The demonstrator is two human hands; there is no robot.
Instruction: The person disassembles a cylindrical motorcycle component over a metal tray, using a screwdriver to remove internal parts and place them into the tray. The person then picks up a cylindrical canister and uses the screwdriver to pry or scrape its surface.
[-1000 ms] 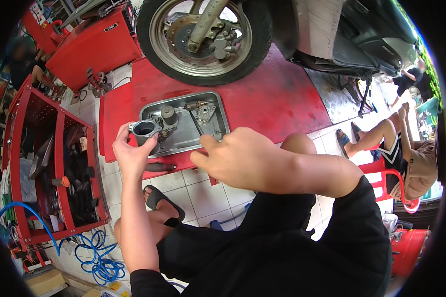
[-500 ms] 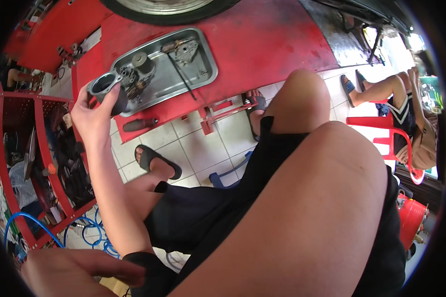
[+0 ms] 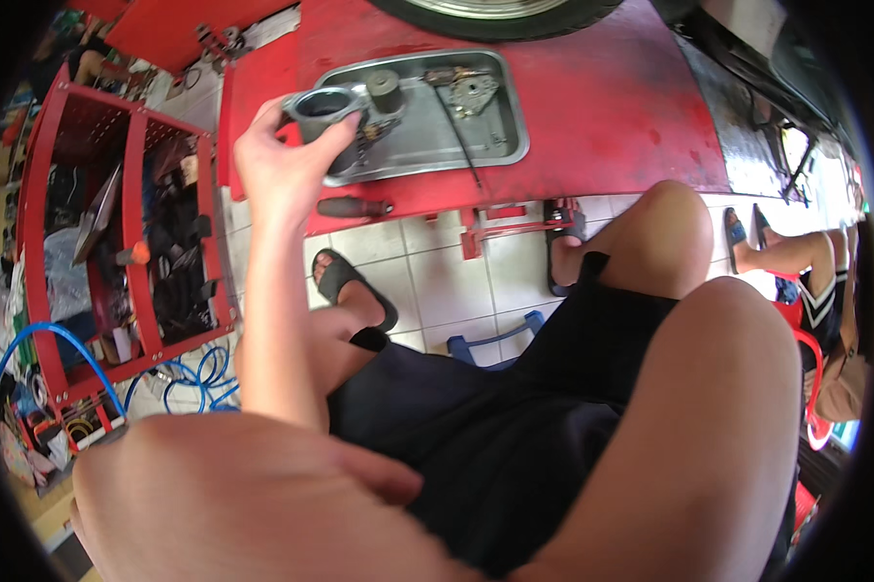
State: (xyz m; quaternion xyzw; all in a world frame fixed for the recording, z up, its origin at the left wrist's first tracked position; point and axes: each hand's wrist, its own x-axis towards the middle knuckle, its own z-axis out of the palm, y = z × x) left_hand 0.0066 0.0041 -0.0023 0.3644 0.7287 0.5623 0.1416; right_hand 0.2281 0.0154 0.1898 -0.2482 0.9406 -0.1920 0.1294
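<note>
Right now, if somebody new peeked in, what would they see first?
Probably the big, blurry right hand, low on the left, close to the camera. Next, the dark, hollow cylinder held up in the left hand, by the left end of the metal tray. Around that spreads a bright red platform.

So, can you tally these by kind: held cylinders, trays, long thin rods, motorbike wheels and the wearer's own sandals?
Held cylinder: 1, in the left hand
Tray: 1
Long thin rod: 1
Wheel: 1
Wearer's sandals: 2
Total: 6
</note>
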